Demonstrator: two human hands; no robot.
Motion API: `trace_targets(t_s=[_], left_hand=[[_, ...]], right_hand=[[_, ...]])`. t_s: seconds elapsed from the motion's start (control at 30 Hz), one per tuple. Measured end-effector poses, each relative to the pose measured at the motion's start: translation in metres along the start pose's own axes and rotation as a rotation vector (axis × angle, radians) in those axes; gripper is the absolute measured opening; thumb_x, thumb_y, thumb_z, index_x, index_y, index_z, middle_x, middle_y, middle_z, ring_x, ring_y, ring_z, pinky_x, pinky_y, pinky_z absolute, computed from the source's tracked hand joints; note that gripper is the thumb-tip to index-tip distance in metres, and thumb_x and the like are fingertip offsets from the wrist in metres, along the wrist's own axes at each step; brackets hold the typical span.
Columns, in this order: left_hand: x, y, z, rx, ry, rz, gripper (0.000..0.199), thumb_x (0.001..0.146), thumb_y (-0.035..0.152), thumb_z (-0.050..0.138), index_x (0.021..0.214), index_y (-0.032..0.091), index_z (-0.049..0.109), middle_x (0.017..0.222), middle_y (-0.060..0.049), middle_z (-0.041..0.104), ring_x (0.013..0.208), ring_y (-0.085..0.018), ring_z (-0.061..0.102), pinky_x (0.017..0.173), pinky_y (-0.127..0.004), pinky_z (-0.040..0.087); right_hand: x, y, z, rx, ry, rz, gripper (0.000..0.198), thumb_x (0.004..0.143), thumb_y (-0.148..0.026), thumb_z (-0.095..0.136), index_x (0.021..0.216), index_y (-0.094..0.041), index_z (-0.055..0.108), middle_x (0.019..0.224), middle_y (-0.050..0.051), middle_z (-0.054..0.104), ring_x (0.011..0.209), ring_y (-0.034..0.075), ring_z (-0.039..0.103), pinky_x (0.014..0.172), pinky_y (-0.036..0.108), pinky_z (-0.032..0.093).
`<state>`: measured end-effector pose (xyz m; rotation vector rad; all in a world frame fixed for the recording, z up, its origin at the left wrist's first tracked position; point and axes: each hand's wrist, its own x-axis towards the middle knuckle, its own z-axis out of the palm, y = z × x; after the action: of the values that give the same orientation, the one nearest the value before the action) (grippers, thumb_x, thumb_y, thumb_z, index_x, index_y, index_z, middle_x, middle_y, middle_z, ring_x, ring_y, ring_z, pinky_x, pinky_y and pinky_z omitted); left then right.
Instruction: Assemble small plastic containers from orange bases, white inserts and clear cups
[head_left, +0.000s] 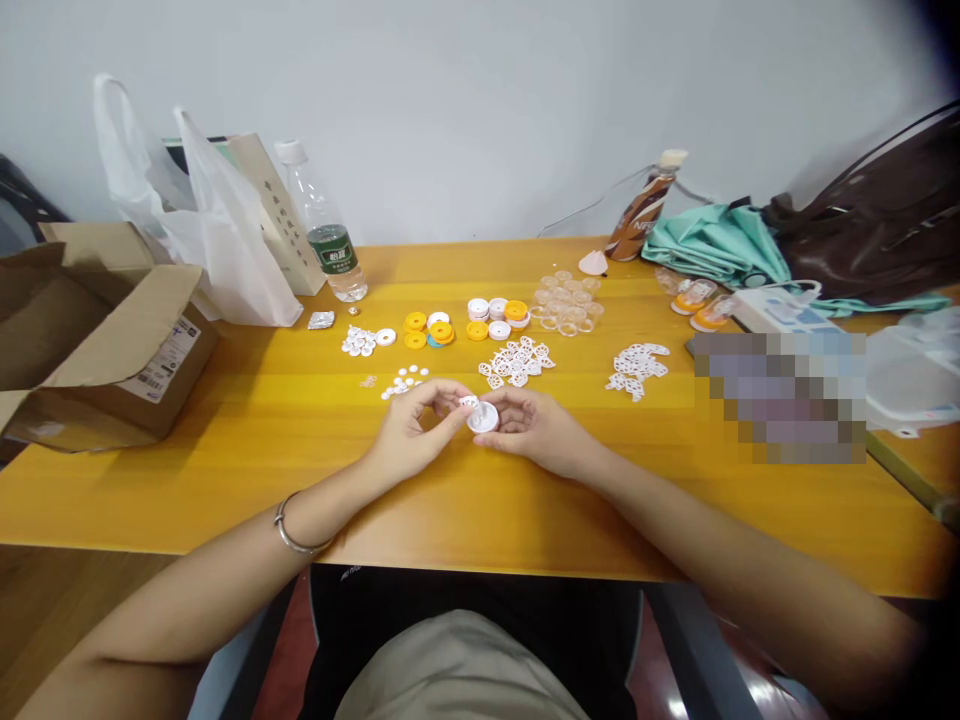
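Note:
Between finger and thumb, my left hand [424, 425] pinches a small white plastic piece [469, 401], its exact shape too small to make out. My right hand [536, 430] grips a white round plastic cap [484, 418] by its side, hollow face up, and the two pieces meet or nearly meet. Just beyond the hands lies a pile of white openwork plastic pieces [516, 362]. Small white discs [409, 378] are scattered near my left hand. Farther back are stacked orange and white round caps [499, 318] and clear plastic cups [566, 303].
An open cardboard box [150, 370] and a white plastic bag [232, 240] stand at left, beside a water bottle [330, 235]. At right are more white cut-out pieces [637, 368], a brown drink bottle [641, 215], a green folded umbrella [720, 245] and a dark bag [877, 210].

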<state>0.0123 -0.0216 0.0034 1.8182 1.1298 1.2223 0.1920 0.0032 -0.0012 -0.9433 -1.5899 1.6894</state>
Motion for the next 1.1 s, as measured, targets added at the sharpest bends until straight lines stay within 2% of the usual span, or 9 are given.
trace_targets(t_s=[0.23, 0.57, 0.87, 1.1], left_hand=[[0.0003, 0.001, -0.001, 0.064, 0.03, 0.033, 0.013, 0.08, 0.025, 0.058, 0.09, 0.017, 0.061, 0.082, -0.004, 0.066, 0.073, -0.013, 0.057, 0.071, -0.026, 0.042], [-0.0009, -0.003, -0.0033, 0.131, 0.024, 0.124, 0.012, 0.078, 0.023, 0.062, 0.088, 0.017, 0.065, 0.082, -0.003, 0.068, 0.075, -0.013, 0.06, 0.074, -0.025, 0.046], [0.0006, -0.0025, -0.0037, 0.105, 0.049, 0.113, 0.01, 0.078, 0.024, 0.062, 0.084, 0.016, 0.064, 0.083, -0.005, 0.069, 0.076, -0.014, 0.061, 0.073, -0.026, 0.047], [0.0018, 0.0008, -0.0045, 0.078, 0.013, 0.132, 0.007, 0.078, 0.023, 0.061, 0.079, 0.016, 0.062, 0.076, -0.005, 0.066, 0.07, -0.013, 0.059, 0.068, -0.026, 0.046]], right_hand=[[-0.002, -0.0056, 0.0008, -0.041, 0.004, 0.043, 0.038, 0.06, -0.025, 0.075, 0.095, -0.015, 0.061, 0.077, 0.0, 0.064, 0.063, 0.008, 0.057, 0.067, 0.024, 0.047], [-0.002, -0.0065, 0.0031, 0.022, 0.014, 0.096, 0.041, 0.06, -0.023, 0.074, 0.097, -0.014, 0.06, 0.057, -0.006, 0.056, 0.049, 0.005, 0.05, 0.053, 0.021, 0.042], [-0.0029, -0.0054, 0.0039, 0.065, -0.011, 0.092, 0.04, 0.062, -0.024, 0.074, 0.1, -0.015, 0.062, 0.062, -0.004, 0.059, 0.051, 0.006, 0.053, 0.055, 0.021, 0.044], [-0.0055, -0.0085, 0.0081, 0.103, 0.005, 0.102, 0.043, 0.061, -0.024, 0.074, 0.102, -0.015, 0.064, 0.066, -0.003, 0.061, 0.052, 0.005, 0.052, 0.054, 0.021, 0.045]])
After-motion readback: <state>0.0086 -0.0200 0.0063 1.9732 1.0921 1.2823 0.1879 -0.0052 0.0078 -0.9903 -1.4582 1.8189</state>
